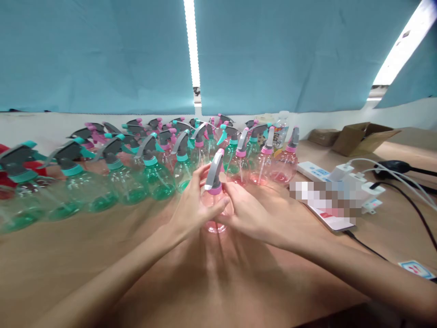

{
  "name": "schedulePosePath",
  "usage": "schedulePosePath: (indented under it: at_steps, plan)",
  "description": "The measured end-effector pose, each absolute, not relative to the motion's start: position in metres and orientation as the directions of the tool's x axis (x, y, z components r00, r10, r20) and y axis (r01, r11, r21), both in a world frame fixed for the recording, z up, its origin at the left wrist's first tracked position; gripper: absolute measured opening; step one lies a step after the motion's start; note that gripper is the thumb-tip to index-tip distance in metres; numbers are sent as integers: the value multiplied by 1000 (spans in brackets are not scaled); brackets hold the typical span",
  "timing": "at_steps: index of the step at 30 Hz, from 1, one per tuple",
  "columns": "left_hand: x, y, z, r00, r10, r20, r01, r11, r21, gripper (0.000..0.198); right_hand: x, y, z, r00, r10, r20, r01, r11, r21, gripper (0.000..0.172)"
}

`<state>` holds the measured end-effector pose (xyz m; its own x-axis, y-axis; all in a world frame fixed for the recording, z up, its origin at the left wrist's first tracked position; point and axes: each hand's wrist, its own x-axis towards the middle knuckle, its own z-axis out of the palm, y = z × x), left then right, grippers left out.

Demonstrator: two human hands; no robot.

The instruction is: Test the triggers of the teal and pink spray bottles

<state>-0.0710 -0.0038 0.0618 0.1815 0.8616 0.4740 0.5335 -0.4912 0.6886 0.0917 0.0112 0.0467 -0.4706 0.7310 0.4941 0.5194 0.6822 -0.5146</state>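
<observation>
A clear pink spray bottle (pixel 215 223) stands upright on the brown table, its grey trigger head and pink collar on top. My left hand (pixel 193 202) is wrapped round its left side, with the thumb across the front. From the right, my right hand (pixel 247 209) closes on the same bottle; its far fingers are hidden behind it. Just behind stand more pink bottles, among them one with a pink collar (pixel 264 168). To the left runs a row of green spray bottles (pixel 157 180) with grey and turquoise heads.
Further spray bottles crowd the back. On the right lie a power strip (pixel 313 171) with white chargers (pixel 341 172), cables and a phone-like device (pixel 336 222), partly blurred out. An open cardboard box (pixel 362 139) sits behind them. Something red (pixel 7 182) shows at the far left.
</observation>
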Motion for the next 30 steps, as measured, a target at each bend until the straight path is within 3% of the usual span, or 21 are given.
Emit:
schedulePosePath:
  at_steps: [5,15,25,30]
  plan:
    - [-95,-16,40,164,856,490,626,-474,619,58,96,35,57,-458,769,445,682,626,-379,37]
    - [-118,-30,27,153,894,422,716,-394,577,38,78,88,50,-431,774,465,778,579,-243,46]
    - [-116,-22,30,168,904,394,723,-385,574,31,62,104,52,-380,818,431,782,533,-322,50]
    - [-113,-17,30,184,907,379,723,-386,574,30,66,103,48,-382,809,447,726,562,-396,68]
